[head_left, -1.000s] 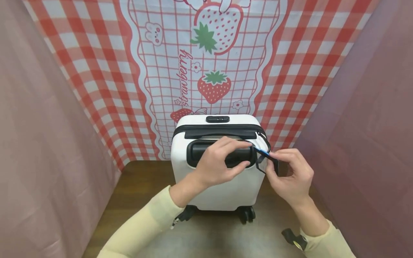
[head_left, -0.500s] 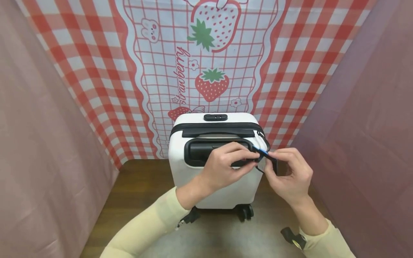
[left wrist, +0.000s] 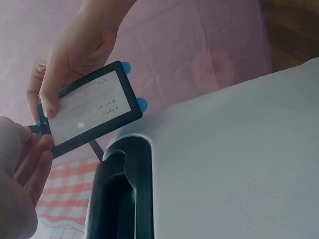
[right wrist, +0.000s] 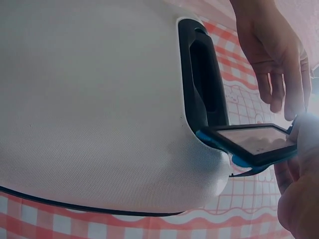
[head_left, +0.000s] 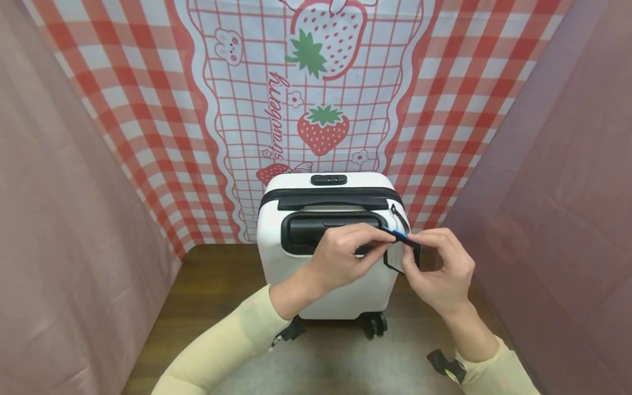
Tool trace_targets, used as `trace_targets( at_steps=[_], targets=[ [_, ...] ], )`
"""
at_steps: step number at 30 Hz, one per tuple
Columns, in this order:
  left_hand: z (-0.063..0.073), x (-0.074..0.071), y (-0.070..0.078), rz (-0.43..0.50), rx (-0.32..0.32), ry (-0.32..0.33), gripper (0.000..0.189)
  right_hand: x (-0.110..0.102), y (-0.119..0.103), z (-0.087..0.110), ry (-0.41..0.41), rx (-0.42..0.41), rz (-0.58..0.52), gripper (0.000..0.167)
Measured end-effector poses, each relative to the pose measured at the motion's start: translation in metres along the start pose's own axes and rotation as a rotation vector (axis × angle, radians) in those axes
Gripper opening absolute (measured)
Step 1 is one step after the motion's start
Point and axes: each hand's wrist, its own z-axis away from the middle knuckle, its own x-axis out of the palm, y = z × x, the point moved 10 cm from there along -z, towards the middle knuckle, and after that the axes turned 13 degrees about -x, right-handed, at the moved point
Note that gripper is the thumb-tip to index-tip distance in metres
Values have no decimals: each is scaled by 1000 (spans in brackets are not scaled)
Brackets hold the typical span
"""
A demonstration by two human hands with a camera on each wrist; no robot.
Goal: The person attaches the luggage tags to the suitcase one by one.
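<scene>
A black-framed luggage tag [left wrist: 92,109] with a white name and address card and blue bits at its edge is held beside the top right corner of a white suitcase [head_left: 345,299]. My right hand [head_left: 441,269] pinches the tag, its thumb lying over the card's end in the left wrist view. My left hand [head_left: 340,255] pinches the thin black strap at that same end, thumb and fingertips close together. A black strap loop [right wrist: 249,173] runs below the tag near the suitcase corner. Exactly where the strap passes between the fingers is partly hidden.
The suitcase stands upright on black wheels [head_left: 376,325] on a brown wooden surface [head_left: 207,285]. Its black recessed handle [head_left: 303,233] lies behind my left hand. A red checked strawberry cloth [head_left: 163,126] hangs behind, and pink curtains [head_left: 558,219] flank both sides.
My left thumb and fingers, apart a second ago, have come together on the strap and moved right towards the tag. My right hand keeps hold of the tag. The view has shifted slightly.
</scene>
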Motion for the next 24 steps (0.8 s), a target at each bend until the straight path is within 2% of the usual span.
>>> trace_targets(
  at_steps=[6,9,12,16,24],
  targets=[
    [-3,1,1,23,-7,-9,13,0,-3,0,10,18,-53,30],
    [-3,0,1,37,-6,-13,12,0,-4,1,22,19,-111,40],
    [-3,0,2,39,-4,-13,11,-1,-5,1,60,7,-192,43],
    [-3,-2,2,45,-4,-7,11,-5,-3,2,114,8,-272,35],
    [-2,-10,2,79,4,-19,11,-12,6,6,138,38,-291,22]
  ],
)
